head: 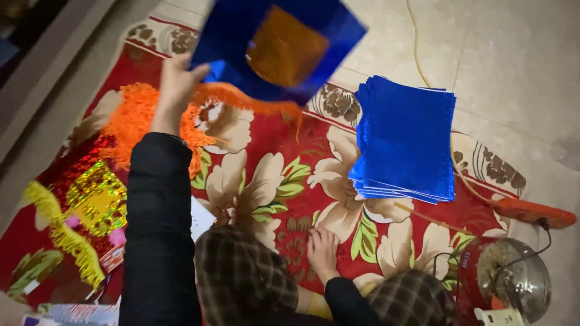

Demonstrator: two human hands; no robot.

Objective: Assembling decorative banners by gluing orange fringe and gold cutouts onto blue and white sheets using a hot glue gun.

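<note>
My left hand (176, 84) is raised and grips the lower left edge of a shiny blue square sheet (229, 36) with an orange-gold square in its middle (284, 51); orange fringe (254, 99) hangs along the sheet's lower edge. The sheet is blurred and held above the red flowered rug (272, 181). My right hand (322, 250) lies flat on the rug near my knees, fingers slightly apart, holding nothing. A stack of several blue shiny sheets (405, 142) lies on the rug to the right.
A heap of orange fringe (136, 121) and red and gold decorated pieces with yellow fringe (90, 202) lie at left. An orange-handled tool (534, 212) with a cord, and a round metal-topped appliance (510, 278), sit at right on pale floor tiles (513, 60).
</note>
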